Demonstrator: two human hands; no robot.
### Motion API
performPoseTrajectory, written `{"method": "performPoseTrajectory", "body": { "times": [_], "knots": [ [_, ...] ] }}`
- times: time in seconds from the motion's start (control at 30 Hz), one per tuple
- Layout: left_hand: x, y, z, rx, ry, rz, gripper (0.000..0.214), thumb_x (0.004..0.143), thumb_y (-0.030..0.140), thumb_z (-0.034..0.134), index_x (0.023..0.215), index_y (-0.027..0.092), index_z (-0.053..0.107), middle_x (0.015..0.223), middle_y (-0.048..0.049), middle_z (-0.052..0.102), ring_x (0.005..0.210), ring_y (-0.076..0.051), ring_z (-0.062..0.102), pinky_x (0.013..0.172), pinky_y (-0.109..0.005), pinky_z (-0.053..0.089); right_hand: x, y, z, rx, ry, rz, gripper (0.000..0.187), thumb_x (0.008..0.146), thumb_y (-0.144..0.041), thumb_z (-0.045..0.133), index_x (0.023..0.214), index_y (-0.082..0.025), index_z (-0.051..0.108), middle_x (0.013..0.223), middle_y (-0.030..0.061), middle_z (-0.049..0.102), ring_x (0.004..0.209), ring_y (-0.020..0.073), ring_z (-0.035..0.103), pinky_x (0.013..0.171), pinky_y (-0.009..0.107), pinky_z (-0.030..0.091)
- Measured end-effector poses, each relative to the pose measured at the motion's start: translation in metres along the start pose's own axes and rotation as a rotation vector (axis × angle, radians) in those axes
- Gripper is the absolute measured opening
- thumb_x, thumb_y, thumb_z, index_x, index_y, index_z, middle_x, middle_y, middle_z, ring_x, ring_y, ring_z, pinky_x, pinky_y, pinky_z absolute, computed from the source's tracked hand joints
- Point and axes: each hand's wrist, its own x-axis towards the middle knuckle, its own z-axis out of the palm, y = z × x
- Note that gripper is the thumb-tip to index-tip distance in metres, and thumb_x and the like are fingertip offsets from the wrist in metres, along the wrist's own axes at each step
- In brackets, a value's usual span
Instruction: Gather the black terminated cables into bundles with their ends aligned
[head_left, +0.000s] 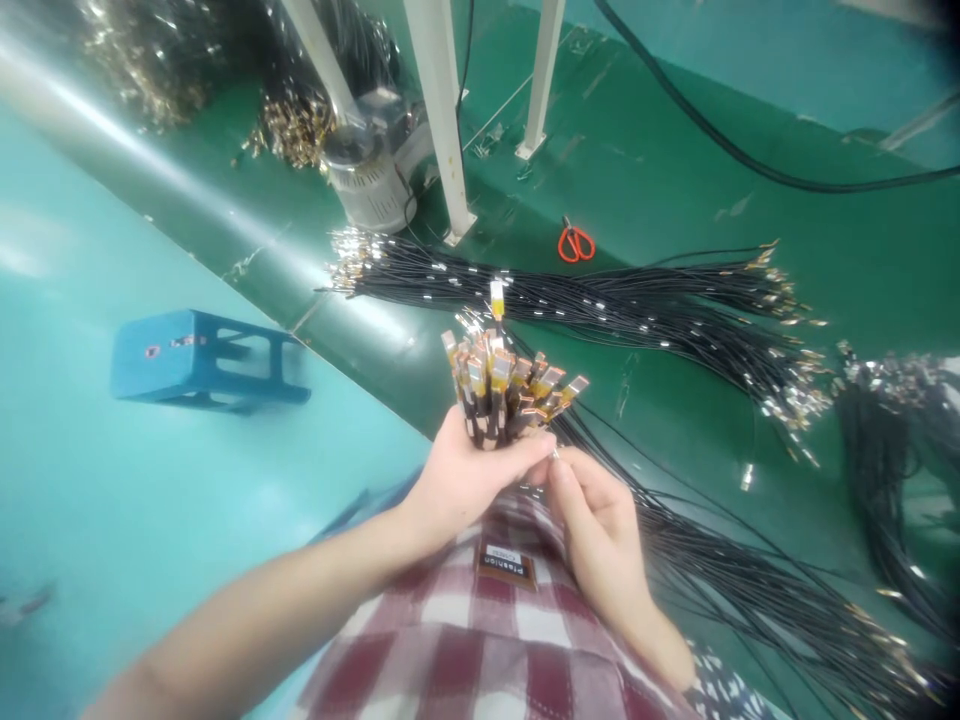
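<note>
Cable bunch [491, 390] is in L hand [457, 475], upright just above the worktop [652, 400] edge, flat metal/amber ends fanned out on top. L fingers wrap it below the ends, thumb across the front; R hand [604, 510] has thumb + index pinching a small silvery bit [555, 454] beside L thumb, prob. a cable end, too small to tell.

Handling (my guess): one cable = light, bendy; whole bunch = some wt. Jackets look smooth, may slide on each other. Flat tips prob. fragile, so grip the black part under them, not the tips.

Around: long cable bundle [517, 290] lies just beyond; loose cables [757, 575] run lower R, can't tell if same bunch, approx. a snag risk. Another bundle [870, 460] at far R. Red scissors [576, 243] behind the long one, nr white post [442, 120] + grey motor [371, 185], which block reach at back L. Blue stool [195, 355] on floor, L, well apart.
</note>
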Motion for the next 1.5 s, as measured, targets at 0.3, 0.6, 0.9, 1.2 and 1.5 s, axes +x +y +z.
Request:
{"method": "performPoseTrajectory", "body": {
  "times": [0.3, 0.6, 0.9, 1.2, 1.5],
  "knots": [
    [0.008, -0.004, -0.003, -0.071, 0.006, -0.010, 0.032, 0.077, 0.024, 0.068, 0.055, 0.016, 0.046, 0.050, 0.0035, 0.045, 0.049, -0.008, 0.043, 0.047, -0.024, 0.030, -0.002, 0.001, -0.001, 0.094, -0.128, 0.124, 0.029, 0.099, -0.033, 0.038, 0.085, -0.018, 0.058, 0.053, -0.0071, 0.035, 0.047, 0.0071, 0.027, 0.045, 0.020, 0.026],
    [0.012, 0.001, -0.010, 0.008, 0.077, -0.055, 0.034, 0.075, 0.028, 0.071, 0.053, 0.016, 0.047, 0.047, 0.0041, 0.042, 0.046, -0.009, 0.042, 0.052, -0.026, 0.035, -0.001, 0.005, 0.000, 0.142, -0.122, 0.150, 0.028, 0.097, -0.038, 0.042, 0.084, -0.017, 0.056, 0.057, -0.0038, 0.052, 0.049, 0.0078, 0.044, 0.049, 0.020, 0.039],
    [0.011, 0.004, -0.013, -0.082, 0.060, -0.132, 0.017, 0.072, 0.026, 0.074, 0.076, 0.011, 0.066, 0.048, 0.0044, 0.045, 0.044, -0.006, 0.042, 0.046, -0.021, 0.038, 0.005, 0.005, 0.007, 0.299, -0.086, 0.118, 0.024, 0.096, -0.038, 0.045, 0.083, -0.018, 0.052, 0.061, -0.0018, 0.063, 0.050, 0.0079, 0.050, 0.052, 0.021, 0.044],
    [0.011, 0.003, -0.006, -0.083, 0.122, -0.183, 0.020, 0.067, 0.022, 0.077, 0.080, 0.012, 0.065, 0.047, 0.0050, 0.047, 0.041, -0.008, 0.043, 0.042, -0.022, 0.040, 0.009, 0.010, 0.005, 0.274, -0.122, 0.024, 0.024, 0.097, -0.034, 0.042, 0.088, -0.017, 0.057, 0.074, 0.0015, 0.066, 0.066, 0.0112, 0.060, 0.065, 0.025, 0.050],
    [0.022, 0.005, -0.018, -0.120, 0.115, -0.140, 0.033, 0.065, 0.025, 0.078, 0.092, 0.008, 0.069, 0.055, 0.0023, 0.052, 0.043, -0.005, 0.041, 0.044, -0.022, 0.034, 0.020, 0.016, 0.005, -0.079, -0.013, -0.097, 0.033, 0.097, -0.031, 0.041, 0.070, -0.019, 0.056, 0.064, -0.0005, 0.062, 0.061, 0.0116, 0.057, 0.063, 0.024, 0.045]
  ]
}}
